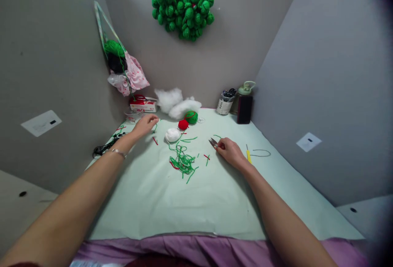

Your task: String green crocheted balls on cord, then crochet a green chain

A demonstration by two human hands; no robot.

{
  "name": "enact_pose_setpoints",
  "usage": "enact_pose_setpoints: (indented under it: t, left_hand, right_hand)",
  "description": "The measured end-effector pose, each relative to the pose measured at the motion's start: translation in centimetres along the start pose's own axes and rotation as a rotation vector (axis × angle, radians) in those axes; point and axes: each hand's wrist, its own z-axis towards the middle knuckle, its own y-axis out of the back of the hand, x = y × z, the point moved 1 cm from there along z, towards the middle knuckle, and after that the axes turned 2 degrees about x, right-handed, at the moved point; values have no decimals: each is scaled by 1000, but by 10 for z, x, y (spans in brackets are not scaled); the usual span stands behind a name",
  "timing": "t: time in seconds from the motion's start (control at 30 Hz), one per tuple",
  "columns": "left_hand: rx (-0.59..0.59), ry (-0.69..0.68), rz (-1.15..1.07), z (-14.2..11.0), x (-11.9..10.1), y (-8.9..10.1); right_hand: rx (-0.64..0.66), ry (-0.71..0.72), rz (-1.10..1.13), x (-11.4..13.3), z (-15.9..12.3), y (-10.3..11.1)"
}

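Gripping scissors [213, 143] in right hand [229, 151], fingers pinched around them, blades parted, aimed roughly toward white ball [172, 135]. Holding left hand [146, 126] out at back left of bench [215, 205], near stuffing [172, 101], fingers loosely curled; cannot tell if holding anything. Note green yarn tangle [182, 163] mid-bench, between both hands, just in front of white ball. Could nick good yarn by dragging parted blades across tangle. Could tighten knots by tugging one end. Could set red ball [183, 124] or green ball [192, 117] rolling by reaching across carelessly. Could lose short scraps [208, 160] in tangle through matching colour. Could bump yellow-handled tool [248, 155] by swinging right wrist outward.
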Motion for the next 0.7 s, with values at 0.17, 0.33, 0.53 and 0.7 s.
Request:
enact_pose_setpoints:
  t: [0.17,0.33,0.53,0.7]
  left_hand:
    - [66,50,88,34,35,-28]
    - [187,22,171,-26,42,-58]
    - [387,-243,11,-113,-31,-54]
    - [269,-102,-119,-64,-15,-4]
  right_hand:
    - [-3,-87,229,-4,2,3]
    - [-46,-76,336,-7,3,8]
    - [-61,-64,400,-7,3,7]
    - [-70,-71,466,-4,1,8]
